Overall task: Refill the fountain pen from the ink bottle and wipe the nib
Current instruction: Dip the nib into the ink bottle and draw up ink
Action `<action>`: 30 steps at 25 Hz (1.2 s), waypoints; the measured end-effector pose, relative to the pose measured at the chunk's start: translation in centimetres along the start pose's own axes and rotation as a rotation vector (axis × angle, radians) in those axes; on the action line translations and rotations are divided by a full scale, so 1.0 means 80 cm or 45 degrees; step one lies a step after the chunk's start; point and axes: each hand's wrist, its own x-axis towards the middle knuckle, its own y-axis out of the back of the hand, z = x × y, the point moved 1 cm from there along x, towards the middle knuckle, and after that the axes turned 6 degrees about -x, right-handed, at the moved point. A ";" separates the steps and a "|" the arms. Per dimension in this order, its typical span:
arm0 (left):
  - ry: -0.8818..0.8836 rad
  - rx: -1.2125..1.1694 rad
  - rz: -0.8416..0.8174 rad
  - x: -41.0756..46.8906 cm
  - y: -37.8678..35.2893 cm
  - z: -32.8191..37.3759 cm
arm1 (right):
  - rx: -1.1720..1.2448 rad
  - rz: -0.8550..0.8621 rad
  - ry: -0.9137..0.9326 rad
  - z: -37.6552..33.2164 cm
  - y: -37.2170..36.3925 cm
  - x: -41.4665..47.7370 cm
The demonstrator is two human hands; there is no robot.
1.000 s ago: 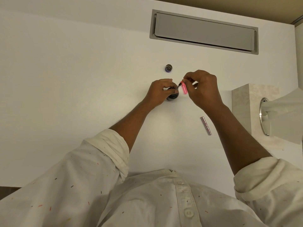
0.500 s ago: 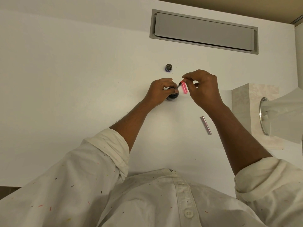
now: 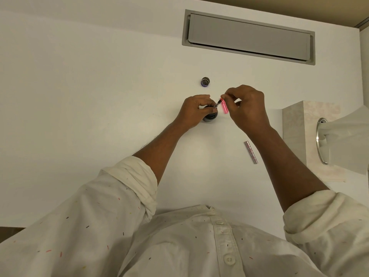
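A small dark ink bottle (image 3: 210, 117) stands open on the white table (image 3: 99, 116), gripped around its top by my left hand (image 3: 194, 109). My right hand (image 3: 246, 105) pinches the top of the fountain pen (image 3: 217, 104), whose dark converter slants down into the bottle mouth; the nib is hidden inside. A translucent pink pen part (image 3: 224, 107) is also held in my right fingers, beside the bottle. The bottle's cap (image 3: 205, 81) lies farther back. A silvery pink pen piece (image 3: 251, 152) lies on the table under my right forearm.
A stone-patterned tissue box (image 3: 295, 136) with a white tissue (image 3: 347, 142) sticking out stands at the right edge. A grey flap (image 3: 247, 37) is set into the table at the back. My white sleeves and shirt fill the near side.
My right hand's fingers have shifted slightly at the pen's top. The bottle and my left hand stay in place.
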 end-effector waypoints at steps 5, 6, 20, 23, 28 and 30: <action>0.003 0.014 0.006 0.001 0.000 0.000 | 0.065 0.000 -0.080 -0.002 0.000 0.001; 0.005 0.015 0.007 0.001 0.000 0.000 | 0.098 0.003 -0.093 -0.003 0.001 0.000; 0.013 0.015 0.002 0.000 0.000 0.002 | -0.057 -0.025 -0.005 -0.001 0.003 0.003; 0.011 0.000 0.000 0.001 0.000 0.001 | -0.061 -0.036 -0.016 -0.001 0.001 0.005; 0.010 0.002 0.006 0.001 0.000 0.001 | -0.082 -0.024 -0.024 -0.002 0.001 0.005; 0.007 0.006 0.006 0.000 0.000 0.002 | -0.053 -0.015 -0.027 -0.004 0.002 0.004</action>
